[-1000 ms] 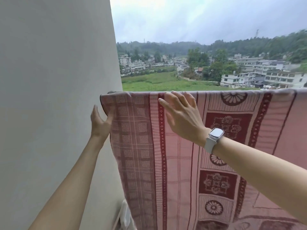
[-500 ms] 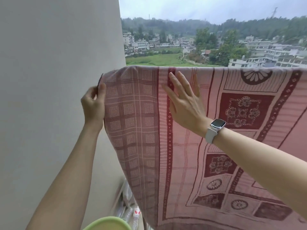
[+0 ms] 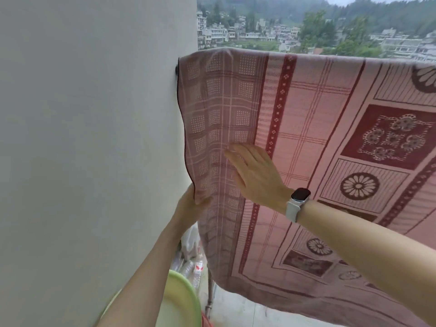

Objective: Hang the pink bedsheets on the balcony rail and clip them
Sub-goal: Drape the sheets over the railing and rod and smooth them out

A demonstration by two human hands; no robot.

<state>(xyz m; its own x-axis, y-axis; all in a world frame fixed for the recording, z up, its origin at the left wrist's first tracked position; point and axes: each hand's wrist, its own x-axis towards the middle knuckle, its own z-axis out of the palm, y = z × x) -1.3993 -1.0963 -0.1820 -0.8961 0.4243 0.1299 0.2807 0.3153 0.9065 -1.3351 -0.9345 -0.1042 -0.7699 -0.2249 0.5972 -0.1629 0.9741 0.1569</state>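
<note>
From the head view we see the pink bedsheet draped over the balcony rail, its top fold running along the rail from the grey wall off to the right, its near half hanging down towards us. Our left hand pinches the sheet's dark-hemmed left edge low down, thumb on the front of the cloth, the fingers hidden behind it. Our right hand, a watch on its wrist, lies flat on the checked border with fingers straight and close together. No clip is in sight, so we judge the step in hand to be smoothing and squaring the sheet. To do it well, we should keep the left edge taut and plumb beside the wall while the flat palm sweeps creases outward and down, without dragging cloth off the rail. A green basin sits below by our left forearm
</note>
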